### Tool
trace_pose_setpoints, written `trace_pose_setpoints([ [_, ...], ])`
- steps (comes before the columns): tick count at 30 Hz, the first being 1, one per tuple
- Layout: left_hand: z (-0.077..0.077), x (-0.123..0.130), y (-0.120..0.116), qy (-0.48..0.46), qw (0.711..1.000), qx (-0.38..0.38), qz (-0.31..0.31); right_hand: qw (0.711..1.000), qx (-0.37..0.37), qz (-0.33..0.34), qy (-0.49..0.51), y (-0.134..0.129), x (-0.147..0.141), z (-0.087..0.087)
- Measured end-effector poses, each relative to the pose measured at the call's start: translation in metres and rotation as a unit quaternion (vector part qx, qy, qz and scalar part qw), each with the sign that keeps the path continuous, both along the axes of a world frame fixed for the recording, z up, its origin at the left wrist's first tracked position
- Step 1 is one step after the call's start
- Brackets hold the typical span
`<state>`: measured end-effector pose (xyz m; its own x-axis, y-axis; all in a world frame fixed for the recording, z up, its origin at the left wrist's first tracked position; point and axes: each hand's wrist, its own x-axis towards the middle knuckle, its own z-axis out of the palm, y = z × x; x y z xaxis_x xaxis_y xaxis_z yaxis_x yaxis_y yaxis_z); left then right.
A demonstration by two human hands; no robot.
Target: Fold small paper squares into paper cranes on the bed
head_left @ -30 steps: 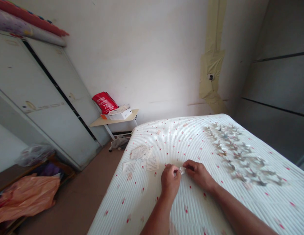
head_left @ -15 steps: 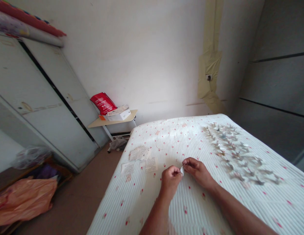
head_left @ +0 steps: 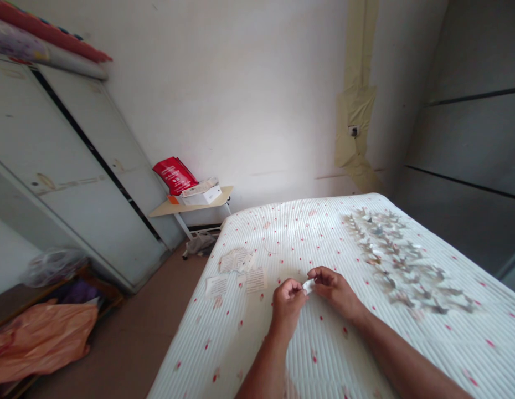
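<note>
A small folded white paper [head_left: 308,286] is pinched between both hands above the bed [head_left: 294,221]. My left hand [head_left: 288,302] grips its left side between thumb and fingers. On the right side, the fingertips of my right hand [head_left: 334,289] hold it too. Printed paper squares [head_left: 256,280] lie on the cover to the left of my hands. Several rows of small folded paper figures [head_left: 390,244] stand on the right part of the bed, beyond my right forearm.
A small side table [head_left: 191,208] with a red bag [head_left: 174,175] and a white box [head_left: 202,196] stands past the bed's far left corner. Cabinets [head_left: 91,166] line the left. An orange plastic bag [head_left: 45,338] lies at lower left.
The paper between my fingers has turned and shows more of its white surface. My right fingertips have shifted slightly, and my left hand has barely moved.
</note>
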<state>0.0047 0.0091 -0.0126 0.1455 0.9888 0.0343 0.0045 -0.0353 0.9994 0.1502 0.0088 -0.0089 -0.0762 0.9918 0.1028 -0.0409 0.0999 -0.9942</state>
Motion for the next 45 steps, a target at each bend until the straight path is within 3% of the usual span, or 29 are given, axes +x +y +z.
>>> trace_pose_setpoints([
  [9, 0.000, -0.003, 0.000, -0.032, 0.999, 0.036, 0.006, 0.999, 0.008, 0.027, -0.016, -0.004, 0.003, 0.001],
  [13, 0.000, -0.004, 0.000, -0.026, 0.997, 0.068, 0.021, 0.989, 0.118, 0.008, -0.093, -0.006, 0.003, 0.003],
  [17, 0.003, -0.005, -0.001, 0.026, 0.994, 0.102, 0.041, 0.945, 0.261, -0.039, -0.192, -0.009, 0.001, 0.007],
  [22, 0.006, -0.007, -0.002, 0.122, 0.970, 0.200, 0.062, 0.904, 0.333, -0.060, -0.263, -0.010, 0.001, 0.006],
  [30, 0.012, -0.006, -0.007, 0.211, 0.934, 0.286, 0.041, 0.897, 0.330, -0.096, -0.280, -0.008, 0.003, 0.004],
  [38, 0.012, -0.007, -0.006, 0.217, 0.932, 0.290, 0.032, 0.914, 0.286, -0.055, -0.283, -0.011, 0.002, 0.007],
  [45, 0.011, -0.008, -0.005, 0.228, 0.927, 0.298, 0.013, 0.933, 0.239, -0.070, -0.260, -0.009, 0.002, 0.004],
])
